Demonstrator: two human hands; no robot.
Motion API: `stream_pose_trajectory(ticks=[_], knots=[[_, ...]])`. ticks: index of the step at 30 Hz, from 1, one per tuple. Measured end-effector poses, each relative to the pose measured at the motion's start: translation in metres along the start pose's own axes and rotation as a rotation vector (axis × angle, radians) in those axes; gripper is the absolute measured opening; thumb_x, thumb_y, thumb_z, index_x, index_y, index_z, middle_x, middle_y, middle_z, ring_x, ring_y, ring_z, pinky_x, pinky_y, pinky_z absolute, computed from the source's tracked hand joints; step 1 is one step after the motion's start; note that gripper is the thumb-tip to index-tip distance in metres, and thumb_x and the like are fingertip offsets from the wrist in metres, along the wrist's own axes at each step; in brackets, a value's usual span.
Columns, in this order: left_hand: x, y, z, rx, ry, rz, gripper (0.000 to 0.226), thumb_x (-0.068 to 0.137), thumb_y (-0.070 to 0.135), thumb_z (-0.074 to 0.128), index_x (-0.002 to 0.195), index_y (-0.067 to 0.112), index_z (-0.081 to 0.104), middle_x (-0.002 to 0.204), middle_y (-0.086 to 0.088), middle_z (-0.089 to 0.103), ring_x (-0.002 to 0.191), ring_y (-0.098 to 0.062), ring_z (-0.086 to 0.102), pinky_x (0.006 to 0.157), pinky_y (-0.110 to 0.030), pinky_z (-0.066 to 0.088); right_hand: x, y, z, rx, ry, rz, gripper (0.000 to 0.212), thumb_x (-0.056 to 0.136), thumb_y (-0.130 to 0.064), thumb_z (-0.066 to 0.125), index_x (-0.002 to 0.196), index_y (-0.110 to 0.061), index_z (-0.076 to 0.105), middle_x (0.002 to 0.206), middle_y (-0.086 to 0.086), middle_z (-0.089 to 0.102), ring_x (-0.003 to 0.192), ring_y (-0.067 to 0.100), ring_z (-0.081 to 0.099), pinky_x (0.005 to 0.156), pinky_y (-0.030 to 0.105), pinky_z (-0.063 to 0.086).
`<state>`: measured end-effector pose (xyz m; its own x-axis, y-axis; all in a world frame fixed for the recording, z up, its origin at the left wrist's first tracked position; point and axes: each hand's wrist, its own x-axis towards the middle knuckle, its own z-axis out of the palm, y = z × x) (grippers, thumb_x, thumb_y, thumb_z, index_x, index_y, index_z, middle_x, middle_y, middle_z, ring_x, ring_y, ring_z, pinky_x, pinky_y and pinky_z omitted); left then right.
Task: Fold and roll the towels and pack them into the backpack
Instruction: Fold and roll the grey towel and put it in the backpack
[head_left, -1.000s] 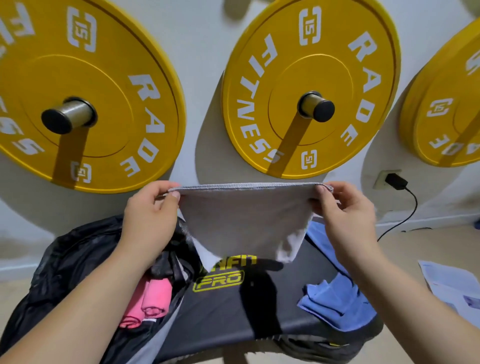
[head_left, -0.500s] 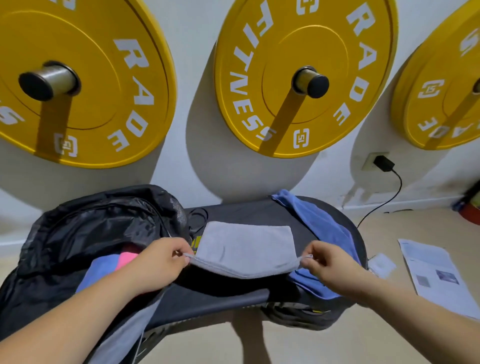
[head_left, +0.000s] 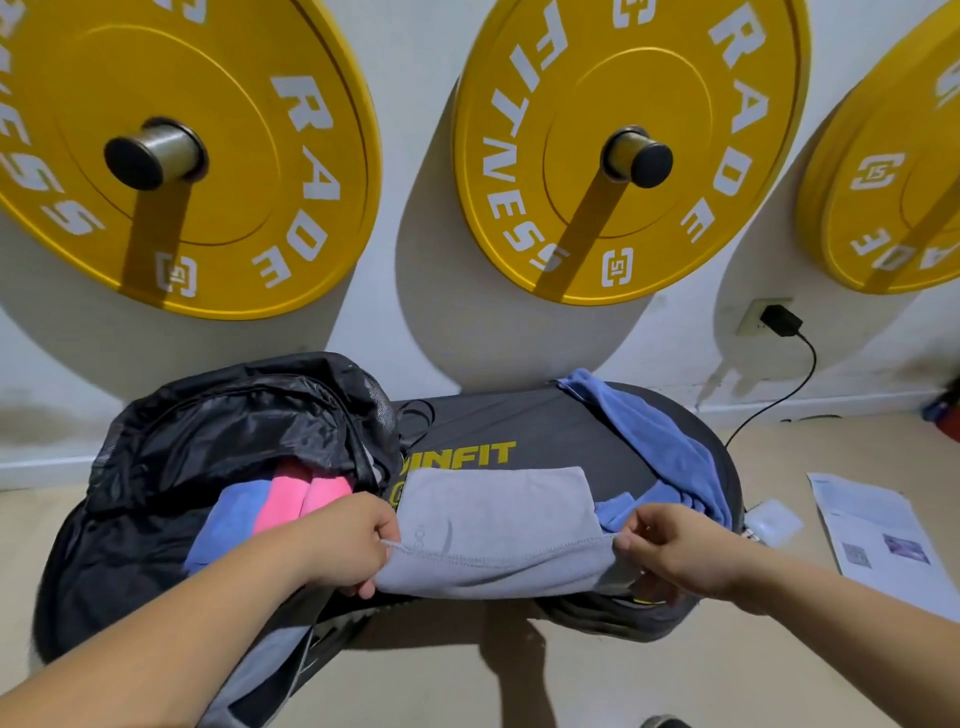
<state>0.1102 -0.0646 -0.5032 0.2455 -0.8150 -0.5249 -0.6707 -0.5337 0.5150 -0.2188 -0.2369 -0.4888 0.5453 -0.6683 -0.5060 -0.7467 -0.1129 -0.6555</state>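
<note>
While your left hand (head_left: 343, 545) and right hand (head_left: 670, 551) each pinch a near corner of the grey towel (head_left: 493, 514), it lies, apparently folded double, on the black bench (head_left: 519, 421) beside the open backpack (head_left: 218, 415).

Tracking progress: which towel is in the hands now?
The grey towel, near edge pinched by left hand and right hand; the loose blue towel lies on the bench, pink towels sit in the backpack.
</note>
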Motion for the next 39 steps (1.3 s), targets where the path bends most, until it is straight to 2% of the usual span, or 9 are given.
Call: stream_pose_trajectory(ticks=[3, 5, 10, 15, 18, 27, 31, 36, 39], knots=[[0.019, -0.003, -0.003, 0.031, 0.198, 0.004, 0.019, 0.086, 0.006, 0.049, 0.079, 0.014, 0.064, 0.065, -0.009, 0.075, 0.051, -0.015, 0.062, 0.057, -0.028, 0.054, 0.017, -0.004, -0.004, -0.049, 0.092, 0.015, 0.027, 0.099, -0.031, 0.058, 0.099, -0.003, 0.057, 0.085, 0.018, 0.070, 0.074, 0.025, 0.077, 0.055, 0.031, 0.056], [0.036, -0.008, -0.010, 0.124, 0.331, 0.007, 0.018, 0.078, 0.009, 0.051, 0.071, 0.018, 0.064, 0.070, -0.001, 0.072, 0.066, -0.019, 0.065, 0.063, -0.030, 0.055, 0.038, -0.011, -0.013, -0.118, 0.133, -0.010, 0.024, 0.098, -0.031, 0.060, 0.095, -0.007, 0.061, 0.091, 0.020, 0.073, 0.078, 0.030, 0.075, 0.055, 0.033, 0.057], [0.073, 0.004, -0.016, 0.412, 0.392, -0.045, 0.022, 0.074, 0.005, 0.047, 0.077, 0.022, 0.060, 0.089, -0.002, 0.065, 0.081, -0.027, 0.062, 0.067, -0.032, 0.052, 0.105, -0.027, -0.026, -0.330, 0.191, -0.028, 0.021, 0.095, -0.030, 0.061, 0.078, -0.018, 0.059, 0.076, 0.003, 0.067, 0.073, 0.022, 0.063, 0.059, 0.029, 0.050], [0.113, 0.022, -0.011, 0.582, 0.366, -0.089, 0.022, 0.074, -0.007, 0.046, 0.067, 0.014, 0.041, 0.075, -0.006, 0.048, 0.075, -0.032, 0.054, 0.070, -0.039, 0.052, 0.168, -0.019, -0.017, -0.376, 0.239, -0.011, 0.018, 0.090, -0.028, 0.060, 0.075, -0.020, 0.059, 0.080, 0.003, 0.067, 0.077, 0.024, 0.064, 0.069, 0.036, 0.056], [0.131, 0.023, -0.003, 0.662, 0.319, -0.090, 0.027, 0.074, -0.009, 0.051, 0.069, 0.015, 0.039, 0.086, -0.010, 0.056, 0.085, -0.033, 0.064, 0.067, -0.037, 0.051, 0.188, -0.004, -0.012, -0.452, 0.230, -0.014, 0.014, 0.090, -0.032, 0.057, 0.081, -0.022, 0.060, 0.087, 0.000, 0.066, 0.083, 0.023, 0.063, 0.076, 0.040, 0.058], [0.180, -0.004, 0.006, 0.674, 0.140, 0.078, 0.035, 0.087, 0.013, 0.062, 0.122, 0.018, 0.055, 0.118, -0.005, 0.053, 0.112, -0.026, 0.056, 0.093, -0.039, 0.049, 0.209, 0.020, -0.007, -0.258, 0.166, -0.104, 0.014, 0.083, -0.030, 0.071, 0.095, -0.027, 0.064, 0.096, -0.006, 0.061, 0.084, 0.014, 0.062, 0.074, 0.029, 0.053], [0.184, 0.003, 0.013, 0.690, 0.119, 0.025, 0.029, 0.086, 0.010, 0.060, 0.113, 0.016, 0.051, 0.115, -0.005, 0.058, 0.108, -0.027, 0.054, 0.087, -0.037, 0.049, 0.217, 0.014, 0.001, -0.379, 0.141, -0.087, 0.030, 0.080, -0.053, 0.075, 0.093, -0.029, 0.063, 0.100, -0.010, 0.054, 0.090, 0.015, 0.061, 0.082, 0.036, 0.055], [0.177, 0.019, 0.007, 0.803, 0.080, 0.037, 0.013, 0.081, 0.023, 0.057, 0.091, 0.021, 0.049, 0.109, -0.006, 0.057, 0.104, -0.028, 0.054, 0.080, -0.033, 0.045, 0.218, 0.005, -0.001, -0.454, 0.093, -0.063, 0.025, 0.080, -0.045, 0.074, 0.073, -0.026, 0.059, 0.089, -0.003, 0.060, 0.082, 0.020, 0.062, 0.068, 0.031, 0.053], [0.180, 0.038, -0.014, 0.743, 0.102, 0.018, 0.015, 0.079, 0.026, 0.060, 0.082, 0.021, 0.046, 0.096, -0.005, 0.057, 0.097, -0.029, 0.059, 0.071, -0.028, 0.040, 0.214, 0.000, -0.007, -0.412, 0.023, -0.055, 0.017, 0.081, -0.036, 0.071, 0.078, -0.022, 0.062, 0.087, 0.002, 0.066, 0.080, 0.021, 0.063, 0.060, 0.028, 0.049]])
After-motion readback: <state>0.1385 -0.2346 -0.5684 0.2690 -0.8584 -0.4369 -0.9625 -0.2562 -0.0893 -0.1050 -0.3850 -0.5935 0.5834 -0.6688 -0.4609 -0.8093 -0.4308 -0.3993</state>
